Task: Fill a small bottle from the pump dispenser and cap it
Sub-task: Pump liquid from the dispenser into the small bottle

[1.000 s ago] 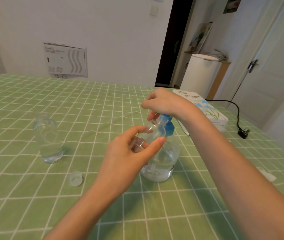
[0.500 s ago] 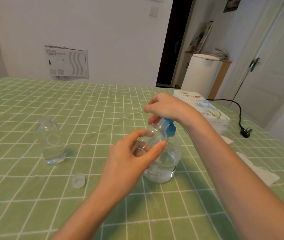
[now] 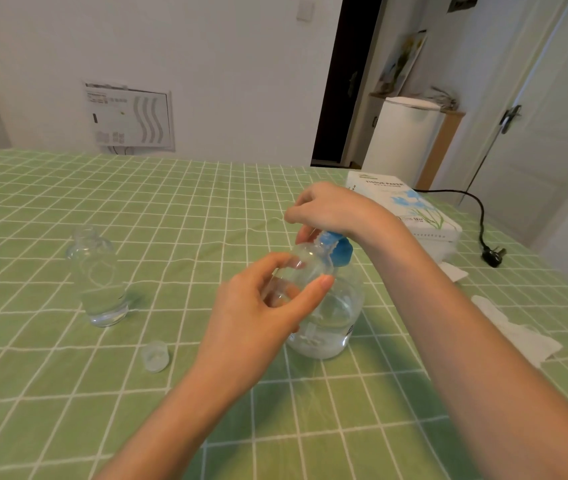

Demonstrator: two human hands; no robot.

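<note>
Left grip (image 3: pixel 258 306) curled round small bottle (image 3: pixel 306 268), tilted against the blue nozzle of pump dispenser (image 3: pixel 331 317) on green-checked bench (image 3: pixel 67 410), right grip (image 3: pixel 327 209) clasping the pump head, cap (image 3: pixel 154 356) lying nearby.

I see my left hand (image 3: pixel 258 317) pinching the bottle (image 3: pixel 306 268), tilted against the dispenser (image 3: pixel 341 323), whose blue top my right hand (image 3: pixel 331 209) grips from above. A cap (image 3: pixel 154 355) lies on the cloth (image 3: pixel 206 188), left of them.

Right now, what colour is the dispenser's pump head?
The pump head is blue, seen in the head view.
</note>
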